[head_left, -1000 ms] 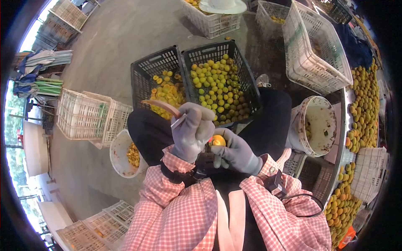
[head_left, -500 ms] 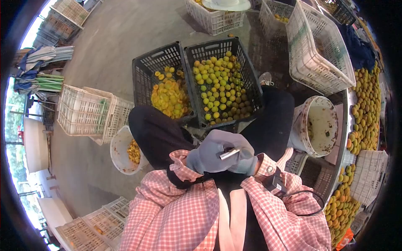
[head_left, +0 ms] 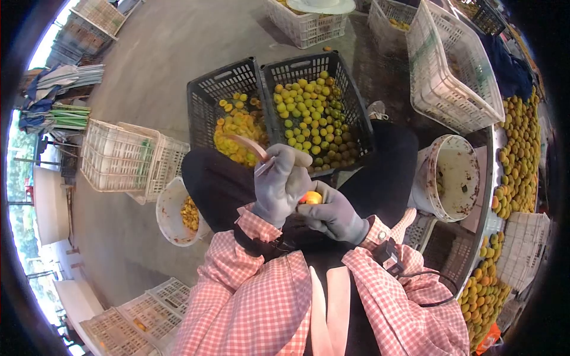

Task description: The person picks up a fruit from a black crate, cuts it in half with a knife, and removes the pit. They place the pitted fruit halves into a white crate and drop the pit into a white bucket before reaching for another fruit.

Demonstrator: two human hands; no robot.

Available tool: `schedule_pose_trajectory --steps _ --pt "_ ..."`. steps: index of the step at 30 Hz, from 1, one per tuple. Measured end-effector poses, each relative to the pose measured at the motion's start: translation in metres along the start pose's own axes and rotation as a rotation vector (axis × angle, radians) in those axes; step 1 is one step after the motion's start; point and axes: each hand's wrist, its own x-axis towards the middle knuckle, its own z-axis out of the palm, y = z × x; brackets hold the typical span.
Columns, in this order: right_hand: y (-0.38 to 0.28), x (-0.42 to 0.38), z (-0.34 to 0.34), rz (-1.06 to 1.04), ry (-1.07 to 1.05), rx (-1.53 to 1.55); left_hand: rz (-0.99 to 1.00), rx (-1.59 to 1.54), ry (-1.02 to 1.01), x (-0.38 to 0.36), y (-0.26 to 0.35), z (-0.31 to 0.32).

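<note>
Both hands wear grey gloves and are close together above my lap. My left hand (head_left: pixel 278 188) is wrapped round a tool (head_left: pixel 264 164) with a metal part and a curved, pinkish-brown piece, which sticks out up and to the left. Beside it, my right hand (head_left: pixel 338 216) grips a small orange-yellow fruit (head_left: pixel 310 198), its top showing between the fingers. In front of my knees stand two black crates: the left one (head_left: pixel 199 113) holds cut yellow fruit (head_left: pixel 234 133), the right one (head_left: pixel 356 107) whole green-yellow fruit (head_left: pixel 306 98).
A white bucket (head_left: pixel 168 228) with orange pieces stands left of my knee, and a stained white bucket (head_left: pixel 424 190) stands at the right. White crates (head_left: pixel 119 157) are around, and many fruits (head_left: pixel 516 160) lie along the right side.
My left hand has turned and moved up and left, so the tool now points away up-left. The hands have come apart, and the fruit in my right hand has come into view.
</note>
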Motion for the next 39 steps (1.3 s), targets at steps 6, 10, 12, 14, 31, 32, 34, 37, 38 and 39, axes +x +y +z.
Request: schedule_pose_trajectory --steps 6,10,12,14,31,32,34,37,38,39 --pt "0.006 -0.002 0.007 -0.185 0.006 -0.362 0.000 0.141 -0.140 -0.003 0.007 0.001" --pt "-0.008 -0.009 0.010 -0.111 -0.179 -0.524 -0.101 0.208 -0.287 -0.011 0.017 0.008" --pt "-0.009 -0.003 0.024 -0.408 -0.208 -0.522 -0.193 0.257 -0.307 -0.015 0.016 0.007" --pt "-0.008 0.005 0.021 -0.708 -0.233 -0.515 0.080 0.460 -0.360 -0.023 0.003 0.015" --pt "-0.009 -0.004 0.008 0.011 -0.019 -0.466 -0.024 0.235 -0.158 -0.003 0.005 0.002" --pt "-0.008 -0.003 0.007 -0.002 -0.055 -0.420 -0.048 0.171 -0.137 -0.003 0.005 0.001" --pt "-0.005 -0.001 0.004 -0.014 -0.092 -0.377 -0.016 0.169 -0.110 0.000 0.001 0.000" --pt "0.005 0.004 -0.004 -0.059 -0.161 -0.055 0.006 0.174 -0.094 0.005 0.000 -0.003" --pt "0.006 0.007 -0.006 -0.064 -0.193 0.088 0.001 0.181 -0.104 0.006 0.000 -0.003" --pt "0.006 0.009 -0.007 -0.070 -0.224 0.230 0.003 0.179 -0.103 0.008 0.000 -0.004"
